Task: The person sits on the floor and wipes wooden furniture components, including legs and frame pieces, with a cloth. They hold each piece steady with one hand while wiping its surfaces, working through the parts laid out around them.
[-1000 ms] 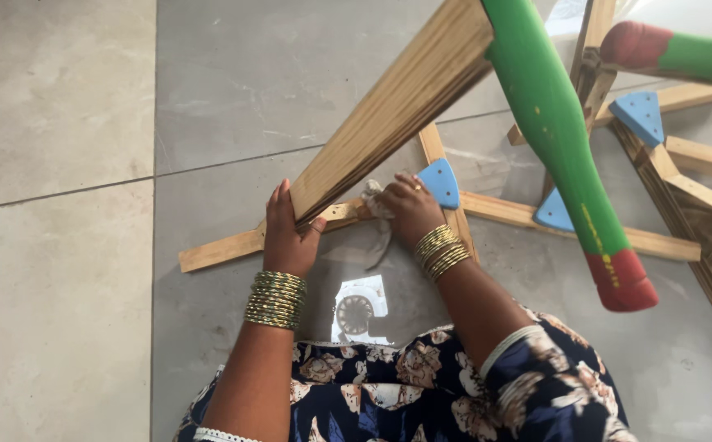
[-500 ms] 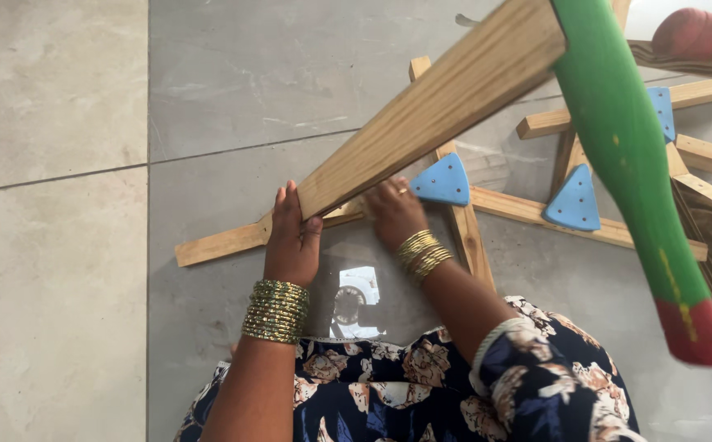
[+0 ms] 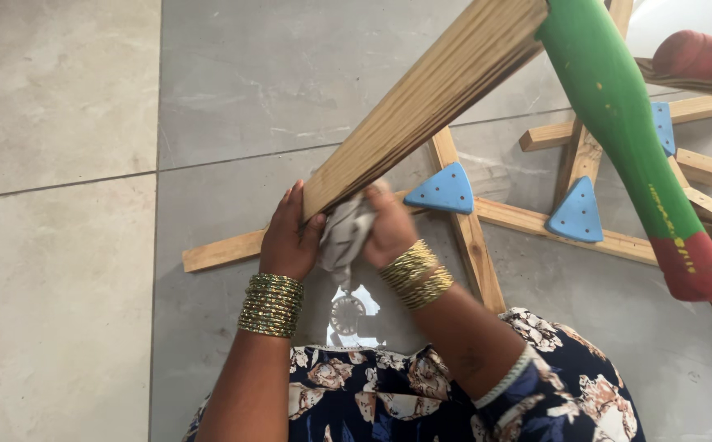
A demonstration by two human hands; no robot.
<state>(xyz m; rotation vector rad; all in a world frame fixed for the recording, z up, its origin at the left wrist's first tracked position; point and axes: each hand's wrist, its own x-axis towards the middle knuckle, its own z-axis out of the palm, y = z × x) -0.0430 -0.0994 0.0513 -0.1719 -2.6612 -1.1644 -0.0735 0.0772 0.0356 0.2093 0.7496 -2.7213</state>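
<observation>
Grey tiled floor (image 3: pixel 61 245), left hand (image 3: pixel 289 241) gripping grained plank (image 3: pixel 429 90), right hand (image 3: pixel 388 229) clutching crumpled cloth (image 3: pixel 343 237)

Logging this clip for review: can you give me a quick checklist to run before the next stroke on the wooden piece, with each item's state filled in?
1. Left hand steadies the end of the wooden plank: ok, fingers wrapped on its edge.
2. Right hand holds the grey cloth: ok, bunched against the plank's end.
3. Plank lifted off the floor frame: ok, it slants upward.
4. Green and red painted part fixed firmly to the plank: cannot tell.
5. Blue triangular plates out of the hands' way: ok, off to the side.
6. Cloth clean or damp: cannot tell.
</observation>
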